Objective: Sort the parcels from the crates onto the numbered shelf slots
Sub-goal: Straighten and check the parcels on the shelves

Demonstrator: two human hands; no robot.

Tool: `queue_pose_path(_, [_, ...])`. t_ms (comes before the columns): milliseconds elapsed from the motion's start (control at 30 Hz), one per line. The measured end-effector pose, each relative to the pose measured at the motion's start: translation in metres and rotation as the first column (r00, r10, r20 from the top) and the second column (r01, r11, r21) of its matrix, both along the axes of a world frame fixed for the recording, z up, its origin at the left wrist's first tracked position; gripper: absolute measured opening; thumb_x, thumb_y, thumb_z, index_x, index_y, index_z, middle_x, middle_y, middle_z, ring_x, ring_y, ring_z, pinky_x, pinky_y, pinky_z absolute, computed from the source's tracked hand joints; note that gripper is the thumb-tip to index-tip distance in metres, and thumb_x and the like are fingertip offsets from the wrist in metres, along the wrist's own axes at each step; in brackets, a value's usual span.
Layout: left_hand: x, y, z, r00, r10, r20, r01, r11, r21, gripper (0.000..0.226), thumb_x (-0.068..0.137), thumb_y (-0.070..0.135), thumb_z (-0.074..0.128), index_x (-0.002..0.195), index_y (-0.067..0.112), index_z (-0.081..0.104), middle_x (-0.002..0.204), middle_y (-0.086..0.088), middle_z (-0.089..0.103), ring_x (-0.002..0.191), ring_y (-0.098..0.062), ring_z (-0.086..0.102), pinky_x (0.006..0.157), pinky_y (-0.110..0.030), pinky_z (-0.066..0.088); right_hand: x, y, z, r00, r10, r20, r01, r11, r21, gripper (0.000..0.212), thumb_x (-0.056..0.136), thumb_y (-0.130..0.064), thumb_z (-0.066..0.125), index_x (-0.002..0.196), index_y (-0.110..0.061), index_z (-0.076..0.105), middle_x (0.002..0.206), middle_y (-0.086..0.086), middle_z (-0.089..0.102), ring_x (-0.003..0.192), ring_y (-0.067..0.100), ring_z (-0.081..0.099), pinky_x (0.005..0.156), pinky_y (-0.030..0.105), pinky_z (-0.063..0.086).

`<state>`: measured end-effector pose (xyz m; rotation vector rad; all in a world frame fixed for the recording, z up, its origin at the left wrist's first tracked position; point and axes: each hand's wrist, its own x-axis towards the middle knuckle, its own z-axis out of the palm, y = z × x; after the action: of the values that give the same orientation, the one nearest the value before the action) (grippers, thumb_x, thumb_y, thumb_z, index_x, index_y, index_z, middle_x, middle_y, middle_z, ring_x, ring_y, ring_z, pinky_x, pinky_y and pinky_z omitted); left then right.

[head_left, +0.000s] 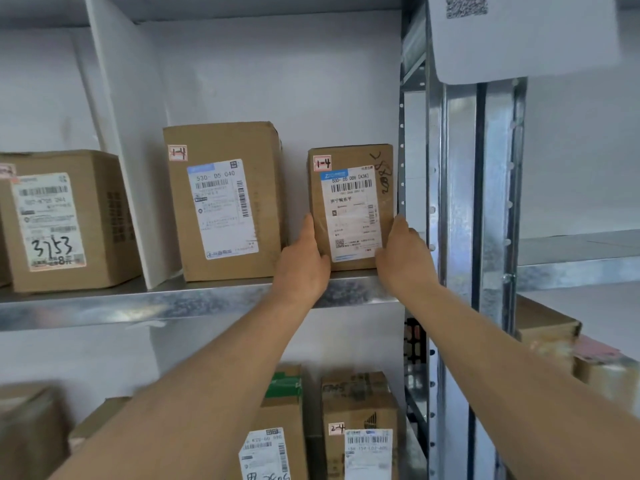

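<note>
A small brown cardboard parcel [349, 206] with a white shipping label and a red "1-4" sticker stands upright at the right end of the metal shelf [194, 301]. My left hand [303, 263] holds its lower left side and my right hand [403, 259] holds its lower right side, thumbs on the front face. A taller parcel [223, 200], also marked "1-4", stands just to its left in the same slot.
A white divider [121, 143] separates this slot from a parcel marked "3753" [65, 220]. A steel upright [464, 237] stands close on the right. More parcels [360, 424] sit on the lower shelf, one tagged "2-4". A QR sheet [519, 32] hangs top right.
</note>
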<state>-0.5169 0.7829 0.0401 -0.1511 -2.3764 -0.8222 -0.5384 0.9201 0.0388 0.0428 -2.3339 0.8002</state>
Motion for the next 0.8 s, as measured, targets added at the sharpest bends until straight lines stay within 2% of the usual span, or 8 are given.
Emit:
queue_pose_path(233, [-0.003, -0.003, -0.003, 1.0, -0.003, -0.017, 0.003, 1.0, 0.012, 0.073, 0.095, 0.014, 0.052, 0.152, 0.028, 0.009, 0.13, -0.008, 0.058, 0.11, -0.027, 0.059, 0.094, -0.036, 0.047, 0.004, 0.001, -0.005, 0.999, -0.005, -0.054, 0.007, 0.999, 0.039, 0.042, 0.093, -0.002, 0.046, 0.133, 0.0, 0.032, 0.124, 0.02, 0.05, 0.108, 0.029, 0.054, 0.074, 0.026, 0.038])
queue_pose_path(367, [-0.005, -0.005, -0.003, 1.0, -0.019, -0.017, 0.02, 1.0, 0.005, 0.073, 0.094, 0.013, 0.051, 0.152, 0.028, 0.009, 0.129, -0.007, 0.059, 0.109, -0.027, 0.06, 0.095, -0.038, 0.049, 0.009, 0.0, -0.004, 0.999, -0.003, -0.047, 0.005, 0.999, 0.049, 0.048, 0.093, -0.003, 0.047, 0.138, 0.001, 0.029, 0.128, 0.021, 0.048, 0.113, 0.03, 0.052, 0.083, 0.031, 0.044])
queue_pose_path(500, [-0.003, -0.005, -0.004, 1.0, -0.004, 0.004, 0.004, 1.0, -0.017, 0.076, 0.095, 0.013, 0.05, 0.153, 0.027, 0.002, 0.131, -0.008, 0.058, 0.109, -0.028, 0.06, 0.096, -0.039, 0.048, 0.012, -0.002, -0.005, 1.0, -0.006, -0.025, 0.006, 0.999, 0.039, 0.052, 0.093, -0.003, 0.047, 0.141, 0.001, 0.026, 0.131, 0.021, 0.047, 0.116, 0.031, 0.051, 0.088, 0.036, 0.045])
queue_pose_path(600, [0.004, -0.002, -0.004, 1.0, 0.006, 0.028, -0.005, 1.0, -0.008, 0.079, 0.096, 0.015, 0.05, 0.152, 0.021, -0.004, 0.134, -0.012, 0.055, 0.112, -0.028, 0.058, 0.095, -0.038, 0.047, 0.016, -0.003, -0.008, 0.999, -0.031, -0.013, 0.031, 0.999, 0.043, 0.063, 0.094, -0.005, 0.047, 0.147, 0.002, 0.013, 0.137, 0.021, 0.043, 0.122, 0.031, 0.048, 0.093, 0.035, 0.044])
queue_pose_path(700, [0.02, -0.006, -0.011, 0.997, -0.046, -0.069, 0.049, 0.997, 0.052, 0.074, 0.096, 0.014, 0.051, 0.153, 0.019, 0.003, 0.148, -0.008, 0.039, 0.132, -0.024, 0.041, 0.107, -0.036, 0.037, 0.032, -0.006, -0.015, 0.997, -0.037, -0.069, 0.043, 0.994, 0.099, 0.07, 0.095, -0.008, 0.048, 0.148, 0.001, 0.004, 0.142, 0.019, 0.036, 0.128, 0.029, 0.04, 0.098, 0.035, 0.04])
queue_pose_path(733, [0.027, -0.008, -0.017, 0.989, -0.07, -0.13, 0.078, 0.995, 0.059, 0.071, 0.096, 0.014, 0.051, 0.152, 0.02, 0.008, 0.152, -0.004, 0.033, 0.136, -0.02, 0.035, 0.11, -0.035, 0.034, 0.04, -0.007, -0.019, 0.994, -0.027, -0.109, 0.041, 0.991, 0.127, 0.071, 0.095, -0.009, 0.049, 0.149, 0.0, 0.005, 0.143, 0.018, 0.035, 0.128, 0.029, 0.038, 0.098, 0.037, 0.04])
queue_pose_path(800, [0.045, -0.016, -0.034, 0.966, -0.106, -0.237, 0.12, 0.992, 0.046, 0.064, 0.096, 0.017, 0.051, 0.15, 0.025, 0.019, 0.152, 0.004, 0.031, 0.136, -0.013, 0.033, 0.107, -0.03, 0.035, 0.057, -0.01, -0.03, 0.974, -0.006, -0.225, 0.05, 0.981, 0.188, 0.067, 0.093, -0.01, 0.053, 0.148, -0.003, 0.017, 0.139, 0.017, 0.039, 0.125, 0.03, 0.04, 0.089, 0.038, 0.044])
